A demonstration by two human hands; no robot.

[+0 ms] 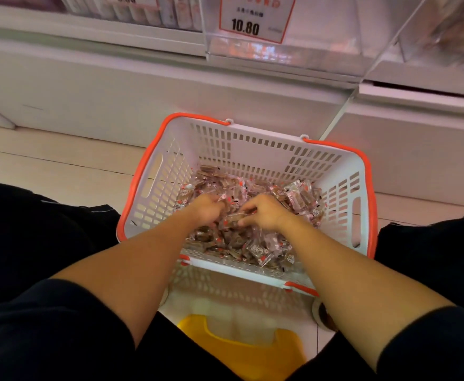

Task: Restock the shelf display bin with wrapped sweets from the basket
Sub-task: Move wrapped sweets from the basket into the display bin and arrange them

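- We are looking down past a dark trouser leg (32, 229) at the far left, which is lying beside the basket on the pale tiled floor (60, 163).
- We are seeing the left hand (207, 211) reaching down into the pile, its fingers curling round a clutch of wrapped sweets (252, 243); the fingertips are buried among the wrappers.
- We are watching the white plastic basket (252, 155) with its orange rim sitting on the floor between the knees, just in front of the white shelf base (142, 86); the sweets, in clear wrappers with red marks, are covering its bottom.
- We are noticing a yellow object (239, 350) lying below the basket's near wall, between the forearms; what it is we cannot tell.
- We are seeing a price card (255, 17) reading 10.80 hanging above, on the front of the clear display bin (280, 50) that is jutting out from the shelf, well above the basket.
- We are finding the right hand (263, 213) close beside the left one, nearly touching, with thumb and fingers pinching one brownish sweet (235, 220) that is lying between the two hands.
- We are making out a second clear bin (445, 37) at the far right, with its contents blurring beyond recognition.
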